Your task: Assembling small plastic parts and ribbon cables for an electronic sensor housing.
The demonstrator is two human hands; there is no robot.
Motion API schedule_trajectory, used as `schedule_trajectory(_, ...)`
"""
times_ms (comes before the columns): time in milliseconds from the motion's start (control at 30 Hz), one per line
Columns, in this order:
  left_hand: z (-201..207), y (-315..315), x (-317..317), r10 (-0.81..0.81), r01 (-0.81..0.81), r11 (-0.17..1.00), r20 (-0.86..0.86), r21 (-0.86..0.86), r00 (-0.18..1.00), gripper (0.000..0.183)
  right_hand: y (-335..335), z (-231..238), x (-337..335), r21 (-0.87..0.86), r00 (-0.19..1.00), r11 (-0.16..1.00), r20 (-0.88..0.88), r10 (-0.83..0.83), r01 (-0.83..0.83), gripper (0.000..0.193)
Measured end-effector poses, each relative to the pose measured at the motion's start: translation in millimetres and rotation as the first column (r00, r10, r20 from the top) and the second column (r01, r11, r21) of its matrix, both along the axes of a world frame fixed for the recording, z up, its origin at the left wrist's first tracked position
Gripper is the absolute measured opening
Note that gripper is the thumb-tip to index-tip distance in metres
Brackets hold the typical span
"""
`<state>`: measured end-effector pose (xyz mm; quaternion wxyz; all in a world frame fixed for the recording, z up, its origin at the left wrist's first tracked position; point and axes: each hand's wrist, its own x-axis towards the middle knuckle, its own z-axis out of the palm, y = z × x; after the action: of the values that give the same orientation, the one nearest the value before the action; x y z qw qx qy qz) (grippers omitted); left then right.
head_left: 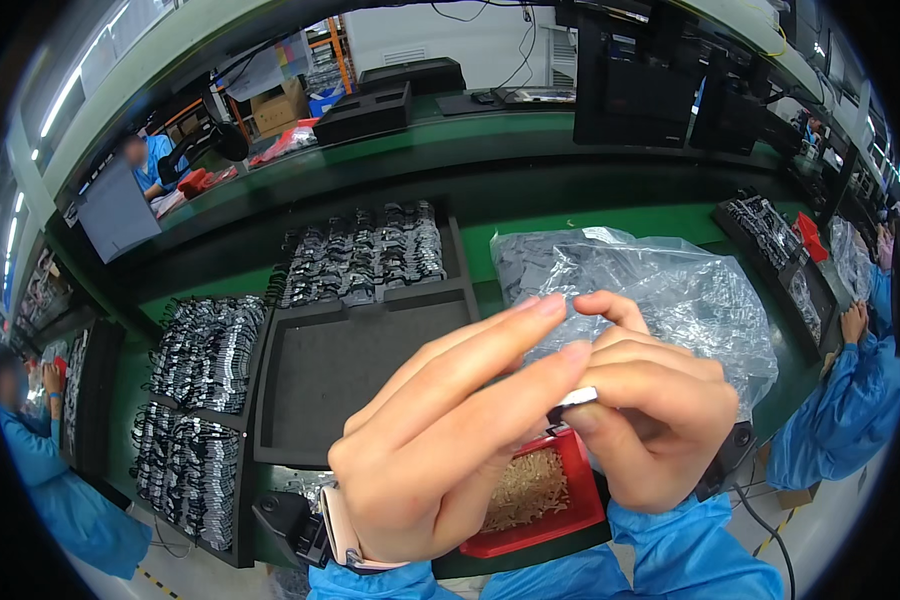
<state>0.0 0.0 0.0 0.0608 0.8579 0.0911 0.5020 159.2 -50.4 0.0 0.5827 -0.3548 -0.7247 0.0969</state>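
Small piece (578, 397): we are holding it just right of centre, not yet set down.
Right hand (660, 410): its grip is pinching the piece between thumb and finger.
Left hand (430, 440): it is reaching alongside; we cannot tell whether it is pinching too.
Left tray (245, 490): shiny parts (195, 360) are filling it, seemingly done.
Middle tray (330, 370): parts are filling its back; its front is lying bare, apparently left.
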Motion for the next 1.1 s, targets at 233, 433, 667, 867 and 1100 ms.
schedule_trajectory(233, -6, -10, 9, -0.032, 0.137, 0.927, 0.29, -0.349, 0.956, 0.038, 0, 0, -2, -0.013, 0.977, 0.996, -0.197, 0.079, -0.083, 0.009)
schedule_trajectory(433, -1, -14, 5, 0.023, 0.009, 0.99, 0.226, -0.141, 0.974, 0.024, 3, 0, -1, -0.012, 0.967, 0.992, -0.224, 0.117, -0.123, 0.013)
schedule_trajectory(667, 0, -13, 9, 0.011, -0.003, 0.999, 0.199, -0.043, 0.98, 0.014, 8, -5, 2, 0.066, 0.982, 0.992, -0.151, 0.115, -0.106, 0.013)
schedule_trajectory(867, 8, -16, 10, 0.065, -0.077, 0.995, 0.174, 0.065, 0.983, 0.015, 7, -3, -4, 0.083, 0.985, 0.992, -0.138, 0.102, -0.091, 0.018)
schedule_trajectory(1100, 6, -14, 9, 0.068, -0.073, 0.997, 0.138, 0.034, 0.988, 0.019, 6, 0, 0, 0.042, 0.991, 0.996, -0.097, 0.088, -0.085, 0.014)
